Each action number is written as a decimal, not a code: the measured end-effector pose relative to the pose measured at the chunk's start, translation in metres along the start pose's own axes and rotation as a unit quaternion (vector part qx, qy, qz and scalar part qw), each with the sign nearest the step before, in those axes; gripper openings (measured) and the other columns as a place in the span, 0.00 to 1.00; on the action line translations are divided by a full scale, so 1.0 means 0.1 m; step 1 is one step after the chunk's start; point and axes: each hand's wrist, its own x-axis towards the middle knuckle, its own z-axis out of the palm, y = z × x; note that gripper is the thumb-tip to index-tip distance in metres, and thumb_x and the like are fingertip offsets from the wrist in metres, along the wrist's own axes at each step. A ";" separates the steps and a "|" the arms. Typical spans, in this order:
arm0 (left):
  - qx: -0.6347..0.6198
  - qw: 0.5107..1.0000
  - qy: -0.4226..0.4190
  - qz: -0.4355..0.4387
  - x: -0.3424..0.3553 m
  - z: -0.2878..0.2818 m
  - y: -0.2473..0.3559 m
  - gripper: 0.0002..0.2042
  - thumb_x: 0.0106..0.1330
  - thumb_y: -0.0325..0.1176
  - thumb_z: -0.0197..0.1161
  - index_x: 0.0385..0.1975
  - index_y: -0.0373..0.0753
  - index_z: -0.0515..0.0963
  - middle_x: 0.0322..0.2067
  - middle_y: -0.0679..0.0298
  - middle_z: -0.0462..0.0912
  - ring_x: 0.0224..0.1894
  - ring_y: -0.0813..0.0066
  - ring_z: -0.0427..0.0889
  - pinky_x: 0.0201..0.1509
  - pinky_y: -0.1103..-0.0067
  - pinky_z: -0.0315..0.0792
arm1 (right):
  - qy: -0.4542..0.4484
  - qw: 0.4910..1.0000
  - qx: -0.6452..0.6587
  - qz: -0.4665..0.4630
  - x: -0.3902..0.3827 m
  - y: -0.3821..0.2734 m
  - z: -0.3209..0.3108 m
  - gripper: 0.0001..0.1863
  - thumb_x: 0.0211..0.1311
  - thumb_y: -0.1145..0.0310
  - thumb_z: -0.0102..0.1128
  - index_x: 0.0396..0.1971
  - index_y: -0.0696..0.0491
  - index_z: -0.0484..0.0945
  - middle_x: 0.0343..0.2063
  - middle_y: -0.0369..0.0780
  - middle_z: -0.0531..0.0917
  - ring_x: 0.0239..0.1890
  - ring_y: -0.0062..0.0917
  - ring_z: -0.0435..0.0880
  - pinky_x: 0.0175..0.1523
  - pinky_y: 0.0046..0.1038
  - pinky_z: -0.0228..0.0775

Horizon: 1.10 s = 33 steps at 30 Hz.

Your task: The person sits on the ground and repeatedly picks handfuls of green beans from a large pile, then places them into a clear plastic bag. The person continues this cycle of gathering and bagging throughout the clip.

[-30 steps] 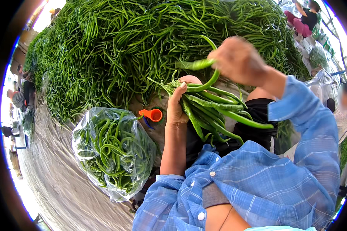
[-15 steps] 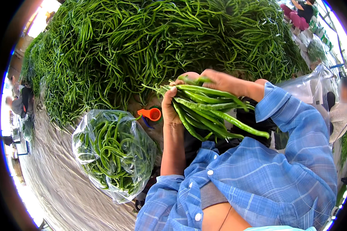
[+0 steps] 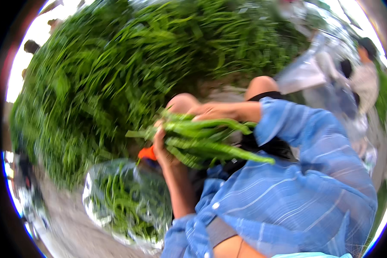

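Note:
In the blurred head view, my left hand (image 3: 161,142) is closed round a fanned bunch of long green chillies (image 3: 215,146), whose stems stick out to the left. My right hand (image 3: 208,111) lies on the top of the bunch with fingers curled against the chillies, partly smeared by motion. Just left of my left wrist is a small orange object (image 3: 146,152), partly hidden. Below that, a clear plastic bag (image 3: 94,193) full of green chillies stands on the ground beside me.
A large heap of green chillies (image 3: 116,56) fills the area beyond my knees (image 3: 262,86). Clear plastic sheeting or bags (image 3: 305,75) lie at the right, near a seated co-worker (image 3: 363,86). A pale ground sheet (image 3: 73,215) spreads at the lower left.
My right hand has come down from raised, holding chillies, onto the bunch. Both hands are now lower and further left in the view, and the whole scene has shifted and blurred.

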 end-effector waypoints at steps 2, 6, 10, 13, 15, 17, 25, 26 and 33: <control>0.040 0.996 -0.076 -0.004 0.07 0.07 -0.02 0.19 0.63 0.43 0.57 0.51 0.40 0.73 0.50 0.54 0.78 0.52 0.58 0.78 0.58 0.62 0.73 | 0.005 0.995 -0.091 -0.028 -0.02 -0.07 -0.07 0.22 0.73 0.59 0.48 0.57 0.59 0.69 0.52 0.39 0.75 0.55 0.19 0.70 0.62 0.26 0.61; -0.029 0.982 -0.185 -0.019 0.27 0.11 -0.25 0.16 0.60 0.42 0.58 0.46 0.45 0.75 0.64 0.53 0.67 0.63 0.61 0.69 0.66 0.61 0.65 | 0.010 0.999 -0.042 -0.008 -0.29 -0.17 -0.10 0.22 0.71 0.62 0.43 0.56 0.61 0.69 0.47 0.38 0.75 0.50 0.20 0.71 0.59 0.25 0.62; -0.063 0.976 -0.190 -0.090 0.35 0.17 -0.51 0.07 0.60 0.34 0.60 0.37 0.46 0.75 0.49 0.63 0.75 0.53 0.64 0.74 0.63 0.62 0.67 | 0.114 0.992 -0.038 -0.032 -0.61 0.12 -0.02 0.23 0.73 0.58 0.41 0.53 0.61 0.72 0.43 0.36 0.78 0.46 0.18 0.73 0.56 0.24 0.64; -0.042 0.964 -0.209 -0.156 0.50 0.26 -0.65 0.06 0.61 0.32 0.59 0.37 0.44 0.74 0.47 0.63 0.73 0.55 0.64 0.71 0.63 0.62 0.67 | 0.185 0.975 -0.019 0.118 -0.88 0.15 -0.13 0.30 0.75 0.48 0.37 0.50 0.61 0.76 0.41 0.36 0.81 0.43 0.19 0.75 0.54 0.26 0.67; -0.029 0.969 -0.181 -0.166 0.63 0.24 -0.57 0.07 0.61 0.32 0.59 0.39 0.44 0.75 0.47 0.63 0.73 0.54 0.66 0.72 0.63 0.62 0.67 | 0.232 0.954 -0.129 0.137 -1.05 -0.41 -0.04 0.41 0.69 0.35 0.36 0.48 0.64 0.77 0.42 0.47 0.84 0.46 0.35 0.82 0.55 0.32 0.70; -0.044 0.961 -0.174 -0.212 0.67 0.33 -0.57 0.11 0.62 0.35 0.59 0.44 0.45 0.76 0.47 0.62 0.76 0.56 0.68 0.73 0.65 0.62 0.66 | 0.357 0.795 -0.476 0.119 -1.04 -0.82 0.55 0.59 0.52 0.26 0.50 0.64 0.68 0.57 0.62 0.61 0.65 0.66 0.46 0.65 0.68 0.41 0.54; 0.025 0.925 -0.153 -0.347 0.95 0.44 -0.96 0.18 0.64 0.38 0.53 0.53 0.42 0.73 0.51 0.55 0.78 0.56 0.57 0.77 0.62 0.60 0.70 | 0.505 0.667 -0.530 0.139 -0.55 0.07 0.50 0.68 0.28 0.53 0.75 0.72 0.52 0.42 0.61 0.55 0.64 0.58 0.49 0.68 0.66 0.48 0.55; 0.044 0.918 -0.198 -0.340 0.95 0.53 -0.98 0.16 0.66 0.38 0.55 0.52 0.42 0.75 0.51 0.59 0.80 0.53 0.63 0.79 0.61 0.62 0.71 | 0.524 0.673 -0.516 0.078 -0.64 0.04 0.45 0.66 0.26 0.56 0.75 0.70 0.58 0.46 0.54 0.52 0.70 0.52 0.45 0.73 0.59 0.42 0.64; 0.195 0.857 -0.452 -0.153 0.81 1.42 -1.22 0.35 0.54 0.37 0.73 0.59 0.36 0.62 0.55 0.56 0.71 0.56 0.61 0.73 0.64 0.66 0.67 | 0.631 0.636 -0.443 0.010 -1.21 -0.25 0.31 0.69 0.23 0.60 0.77 0.69 0.61 0.42 0.48 0.51 0.73 0.49 0.45 0.74 0.53 0.41 0.67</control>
